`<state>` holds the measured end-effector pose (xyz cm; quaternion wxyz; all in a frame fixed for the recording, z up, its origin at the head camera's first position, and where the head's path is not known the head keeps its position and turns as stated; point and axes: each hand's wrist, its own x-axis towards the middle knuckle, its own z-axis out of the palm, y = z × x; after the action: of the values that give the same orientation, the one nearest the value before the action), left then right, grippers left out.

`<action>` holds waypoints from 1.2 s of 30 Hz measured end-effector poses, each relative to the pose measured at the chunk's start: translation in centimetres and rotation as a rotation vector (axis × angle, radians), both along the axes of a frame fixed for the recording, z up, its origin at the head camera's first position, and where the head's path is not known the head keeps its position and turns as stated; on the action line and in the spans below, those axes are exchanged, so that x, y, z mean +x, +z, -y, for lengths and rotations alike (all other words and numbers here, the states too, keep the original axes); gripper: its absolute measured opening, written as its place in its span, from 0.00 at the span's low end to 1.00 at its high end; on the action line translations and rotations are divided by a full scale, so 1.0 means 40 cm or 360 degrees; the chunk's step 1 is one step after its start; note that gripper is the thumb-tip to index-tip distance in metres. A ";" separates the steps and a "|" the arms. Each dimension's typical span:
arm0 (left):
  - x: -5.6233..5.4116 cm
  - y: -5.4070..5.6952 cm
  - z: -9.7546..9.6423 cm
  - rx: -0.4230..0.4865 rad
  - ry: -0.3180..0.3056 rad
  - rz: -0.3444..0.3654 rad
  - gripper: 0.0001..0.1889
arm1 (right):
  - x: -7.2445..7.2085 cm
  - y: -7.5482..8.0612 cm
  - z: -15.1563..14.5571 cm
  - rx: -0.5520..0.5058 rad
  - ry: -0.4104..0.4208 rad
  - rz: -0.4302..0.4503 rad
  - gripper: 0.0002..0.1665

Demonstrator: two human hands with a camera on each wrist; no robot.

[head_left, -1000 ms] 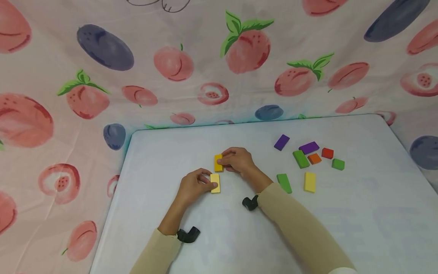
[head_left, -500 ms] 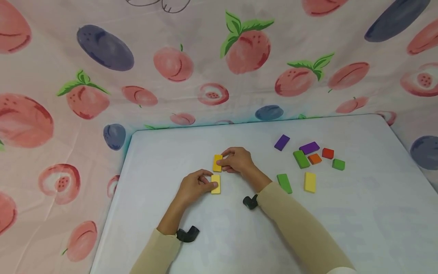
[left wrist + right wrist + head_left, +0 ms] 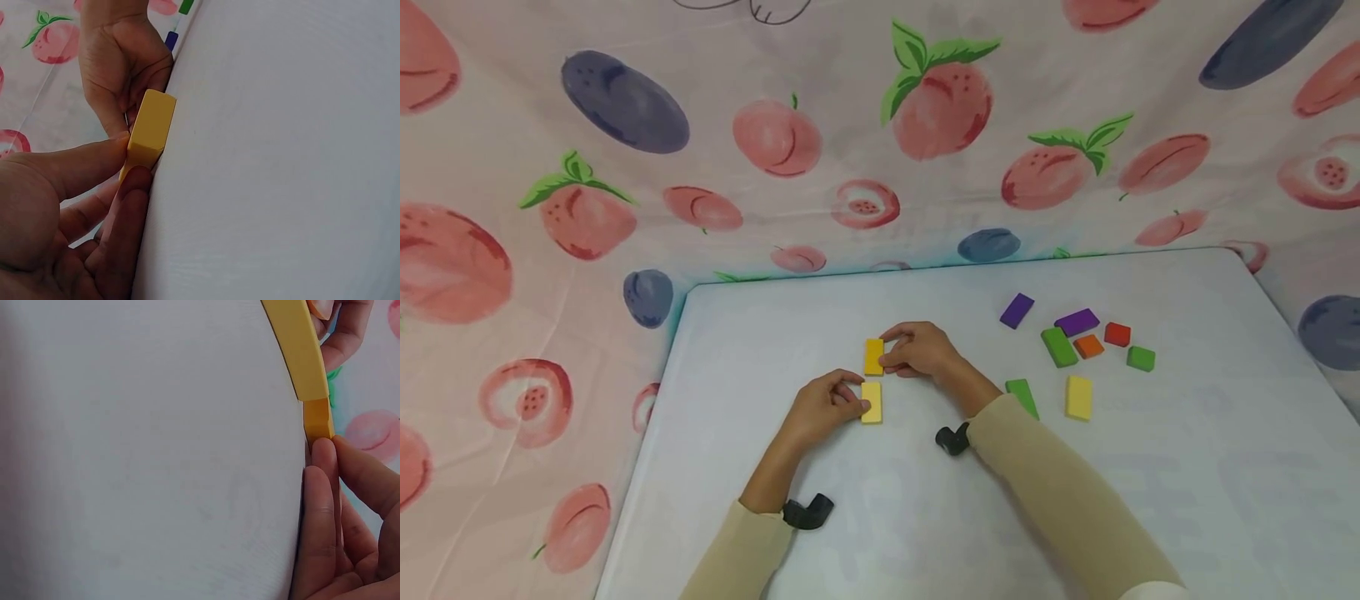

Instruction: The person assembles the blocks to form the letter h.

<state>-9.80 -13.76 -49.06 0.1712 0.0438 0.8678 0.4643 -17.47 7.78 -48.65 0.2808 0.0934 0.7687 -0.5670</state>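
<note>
Two yellow blocks stand end to end in the middle of the white table, a narrow gap between them in the head view. My left hand (image 3: 822, 408) pinches the nearer, paler yellow block (image 3: 872, 402), thumb on its face and fingers behind its left side. At the right edge of the farther, deeper yellow block (image 3: 874, 356), my right hand (image 3: 922, 350) holds it between thumb and fingertips. In the right wrist view the deeper yellow block (image 3: 317, 417) is gripped at its end, while the paler block (image 3: 300, 350) overlaps it.
Purple blocks (image 3: 1017, 311), green blocks (image 3: 1059, 347), an orange block (image 3: 1088, 347), a red block (image 3: 1117, 334) and another yellow block (image 3: 1078, 397) lie on the right of the table (image 3: 1225, 500). A fruit-print cloth (image 3: 820, 83) hangs behind and at the left.
The deeper yellow block has shifted slightly left, into line with the paler one. My right thumb has drawn back from its face to its right edge. The left hand has barely moved.
</note>
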 end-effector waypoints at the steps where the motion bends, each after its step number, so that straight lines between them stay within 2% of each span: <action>1: 0.001 0.001 0.000 0.0002 0.0008 0.0005 0.18 | 0.001 -0.002 0.001 0.0013 0.0007 -0.0014 0.26; 11: 0.003 -0.003 -0.002 -0.0015 0.0046 0.0004 0.18 | 0.008 -0.007 0.006 0.0131 0.0073 -0.0129 0.26; 23: 0.002 -0.007 -0.006 -0.0043 0.0052 -0.0005 0.16 | 0.010 -0.010 0.004 0.0159 0.0085 -0.0171 0.26; 36: 0.000 -0.013 -0.002 0.0007 0.0073 0.0013 0.17 | 0.013 -0.008 0.001 0.0161 0.0123 -0.0224 0.25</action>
<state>-9.78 -13.70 -49.59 0.1639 0.0223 0.8669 0.4702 -16.93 7.76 -48.99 0.2428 0.0376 0.8173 -0.5212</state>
